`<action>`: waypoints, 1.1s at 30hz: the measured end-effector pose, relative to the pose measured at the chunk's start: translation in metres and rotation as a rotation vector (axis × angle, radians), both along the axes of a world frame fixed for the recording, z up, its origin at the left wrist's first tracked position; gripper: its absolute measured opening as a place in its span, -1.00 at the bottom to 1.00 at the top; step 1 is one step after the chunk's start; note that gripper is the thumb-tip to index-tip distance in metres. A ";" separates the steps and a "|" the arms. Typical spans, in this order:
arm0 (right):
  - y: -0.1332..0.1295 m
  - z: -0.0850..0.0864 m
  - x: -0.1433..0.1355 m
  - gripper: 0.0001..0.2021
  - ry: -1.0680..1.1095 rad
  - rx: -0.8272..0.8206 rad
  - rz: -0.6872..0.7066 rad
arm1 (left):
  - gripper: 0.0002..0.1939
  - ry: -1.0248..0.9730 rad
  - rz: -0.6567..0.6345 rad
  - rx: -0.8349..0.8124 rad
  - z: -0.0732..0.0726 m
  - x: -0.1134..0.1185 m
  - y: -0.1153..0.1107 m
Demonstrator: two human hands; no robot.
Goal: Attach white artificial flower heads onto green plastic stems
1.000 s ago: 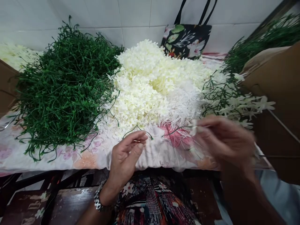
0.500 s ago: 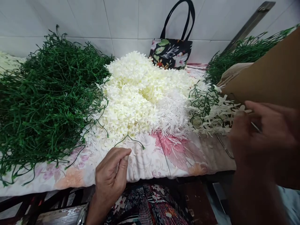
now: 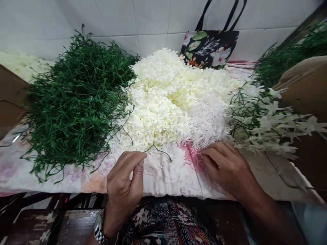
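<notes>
My left hand is pinched on a green branched stem near the cloth's front edge. My right hand has its thumb and fingertips together at the front of a pile of thin white stamens; what they hold is too small to make out. Cream-white blossoms are heaped in the middle, behind my hands. A large tangle of green stems lies to the left. On the right rest finished-looking white flowers on green stems.
A black floral bag stands against the tiled wall at the back. Brown cardboard rises at the right, with more green stems behind it. Another cardboard piece is at the far left. Floral cloth covers the surface.
My right hand has moved left from the white flowers at the right to the stamen pile. My left hand keeps its pinch. The view has shifted, with the left cardboard now showing.
</notes>
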State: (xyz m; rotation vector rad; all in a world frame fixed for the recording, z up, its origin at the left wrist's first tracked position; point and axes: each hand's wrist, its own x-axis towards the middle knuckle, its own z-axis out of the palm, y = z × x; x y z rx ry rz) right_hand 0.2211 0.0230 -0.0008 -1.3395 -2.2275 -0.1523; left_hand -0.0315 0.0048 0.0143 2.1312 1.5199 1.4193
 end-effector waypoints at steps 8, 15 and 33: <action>-0.003 0.000 -0.010 -0.91 0.214 0.033 0.090 | -0.72 0.438 -0.082 0.035 0.010 0.003 0.016; 0.002 0.002 -0.030 -0.90 0.291 -0.010 0.144 | -0.80 0.840 -0.383 0.031 0.004 0.032 0.041; 0.003 -0.014 -0.039 -0.89 0.261 0.101 0.169 | -0.80 0.310 -0.045 -0.158 0.023 0.046 0.067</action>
